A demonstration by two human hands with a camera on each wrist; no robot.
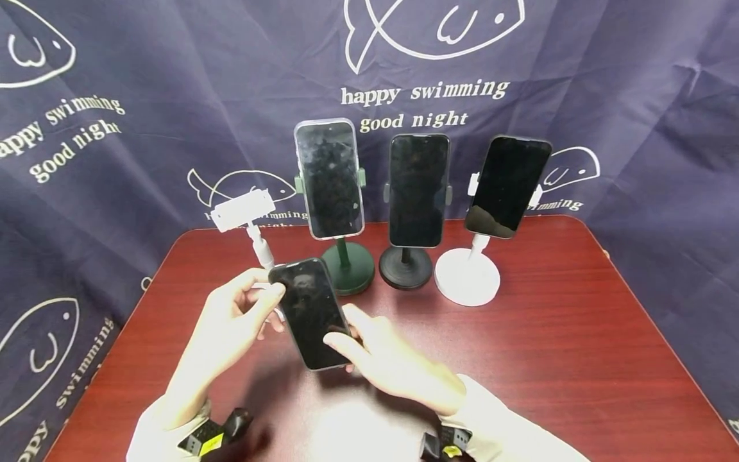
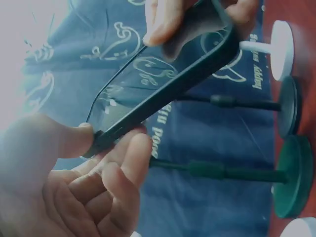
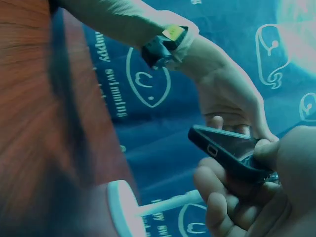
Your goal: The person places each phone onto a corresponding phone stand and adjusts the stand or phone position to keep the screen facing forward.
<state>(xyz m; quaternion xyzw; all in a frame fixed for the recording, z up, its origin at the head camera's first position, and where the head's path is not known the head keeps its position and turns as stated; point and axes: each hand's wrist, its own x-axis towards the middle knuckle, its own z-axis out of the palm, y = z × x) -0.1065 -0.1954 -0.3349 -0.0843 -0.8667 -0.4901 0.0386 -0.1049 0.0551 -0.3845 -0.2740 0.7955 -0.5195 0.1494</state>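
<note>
A dark smartphone (image 1: 310, 314) in a black case is held between both hands above the table, tilted with its screen up. At its upper left corner, my left hand (image 1: 237, 314) pinches it between thumb and fingers. My right hand (image 1: 387, 359) grips the lower right part, thumb on the screen and fingers underneath. The left wrist view shows the edge of the case (image 2: 163, 96) between the two hands. Just behind the phone stands a white phone stand (image 1: 242, 210) with nothing in its clamp; its base is mostly hidden by the left hand and the phone.
Three stands with phones line the back of the red-brown table (image 1: 554, 359): a green stand (image 1: 352, 273), a black stand (image 1: 406, 269) and a white stand (image 1: 467, 279) at the right. A dark blue printed curtain (image 1: 635, 128) hangs close behind.
</note>
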